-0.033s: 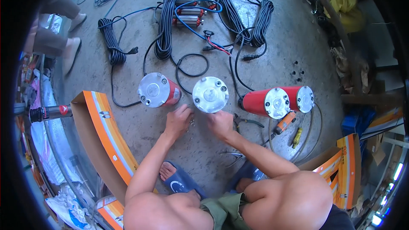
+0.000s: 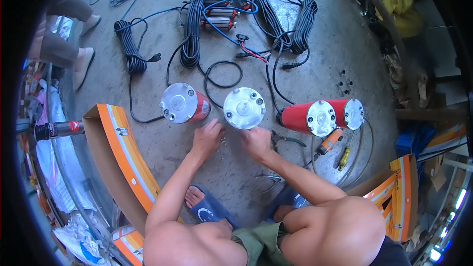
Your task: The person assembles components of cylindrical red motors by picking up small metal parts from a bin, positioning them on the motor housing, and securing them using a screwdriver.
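Both hands are down on the concrete floor (image 2: 345,54) right at the foot of the middle pump — the left hand (image 2: 207,139) with fingers curled, tips at the ground as if picking at something small, though I can't tell what, if anything, it pinches; the right hand (image 2: 256,141) is loosely cupped just under the silver end cap (image 2: 244,108), touching or nearly so. That cap looks seated, bolts showing round its rim. To the left, a red pump (image 2: 183,103) lies with its cap already on; to the right, two more red pumps (image 2: 327,115) lie side by side, capped as well. So I'd judge the capping mostly done, the middle one under the hands — and beyond, the black cable coils (image 2: 192,29) and bare rotors (image 2: 221,12) wait untouched. Pliers (image 2: 283,139) and an orange screwdriver (image 2: 330,141) lie near the right hand
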Motion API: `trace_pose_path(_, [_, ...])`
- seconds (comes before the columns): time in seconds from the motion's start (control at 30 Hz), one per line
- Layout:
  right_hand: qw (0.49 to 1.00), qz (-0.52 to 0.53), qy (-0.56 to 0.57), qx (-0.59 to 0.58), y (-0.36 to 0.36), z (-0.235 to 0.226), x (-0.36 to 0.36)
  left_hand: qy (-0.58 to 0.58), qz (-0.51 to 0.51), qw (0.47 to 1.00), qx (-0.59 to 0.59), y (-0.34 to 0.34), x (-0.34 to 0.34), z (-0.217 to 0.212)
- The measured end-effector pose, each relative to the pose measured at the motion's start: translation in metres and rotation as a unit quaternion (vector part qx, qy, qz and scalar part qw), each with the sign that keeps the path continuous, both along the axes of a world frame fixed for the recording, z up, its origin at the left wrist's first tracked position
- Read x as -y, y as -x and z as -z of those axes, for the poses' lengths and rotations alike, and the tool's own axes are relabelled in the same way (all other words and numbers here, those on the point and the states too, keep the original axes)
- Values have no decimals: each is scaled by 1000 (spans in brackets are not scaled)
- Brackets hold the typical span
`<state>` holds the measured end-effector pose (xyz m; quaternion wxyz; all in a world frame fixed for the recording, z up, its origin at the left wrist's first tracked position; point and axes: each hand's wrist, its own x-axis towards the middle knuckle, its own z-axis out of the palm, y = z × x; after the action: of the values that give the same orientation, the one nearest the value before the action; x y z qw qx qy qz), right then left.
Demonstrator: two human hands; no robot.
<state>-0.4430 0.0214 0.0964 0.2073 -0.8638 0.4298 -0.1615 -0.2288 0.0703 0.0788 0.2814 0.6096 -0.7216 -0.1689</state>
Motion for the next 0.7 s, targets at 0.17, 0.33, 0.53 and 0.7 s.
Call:
trace_pose_path(0.17, [1000,15,-2,2,-2,11,0,-47,-76,992,-93,13,-5,-25])
trace_pose_path(0.33, [997,-63,53,2,5,14,3,7,-154,944,-293,34,-11,-164])
trace_pose_path(0.53, [991,-85,105,-15,1,31,5,-34,-148,947,-282,30,31,-222])
trace_pose_path(0.7, [990,-35,-54,-129,-1,15,3,-27,-110,975,-194,26,38,-206])
